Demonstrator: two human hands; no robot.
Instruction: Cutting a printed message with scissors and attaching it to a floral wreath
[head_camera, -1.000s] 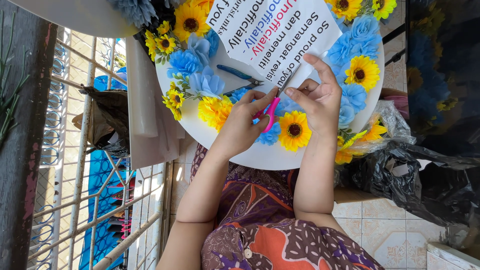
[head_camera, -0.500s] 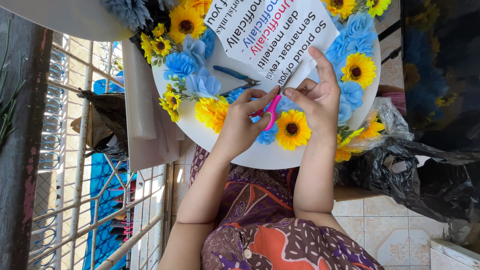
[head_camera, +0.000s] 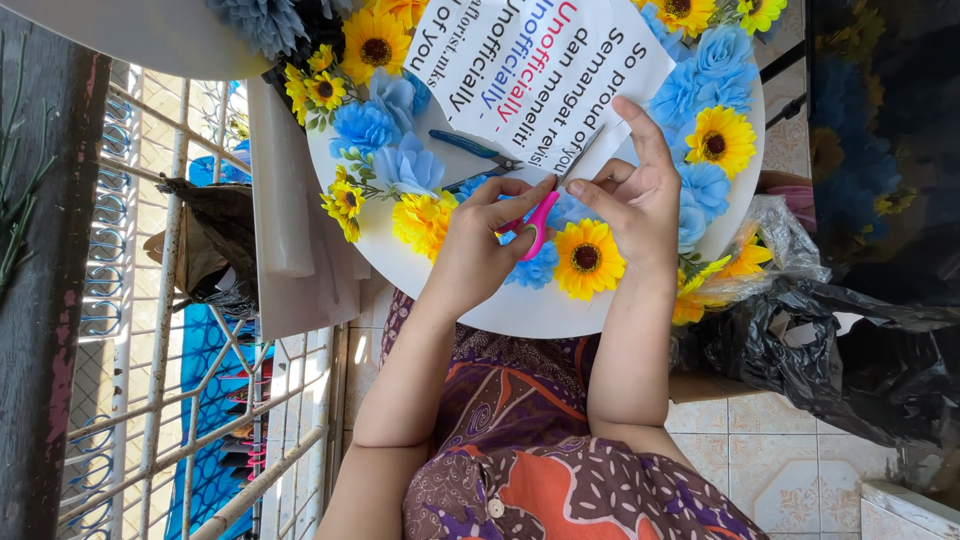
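Almost nothing moved since half a sec ago; both hands sit in the same spot, fingers shifted just a bit.

Left hand (head_camera: 480, 250) is curled shut around a small pink plastic-handled tool (head_camera: 540, 222), prob. little scissors or a cutter; can't tell which. It looks light and hard, a bit slick, so hold it by the pink handle.

Right hand (head_camera: 630, 205) has its fingers partly spread, tips pressing the edge of a white printed paper sheet (head_camera: 540, 70). Paper is thin, bendy, tears easily; hold it flat near the edge.

Around them: yellow fake sunflower (head_camera: 586, 258), soft blue fake flowers (head_camera: 405, 165), all on a round white foam board (head_camera: 540, 310). Farther up lie blue-handled scissors (head_camera: 470, 150).
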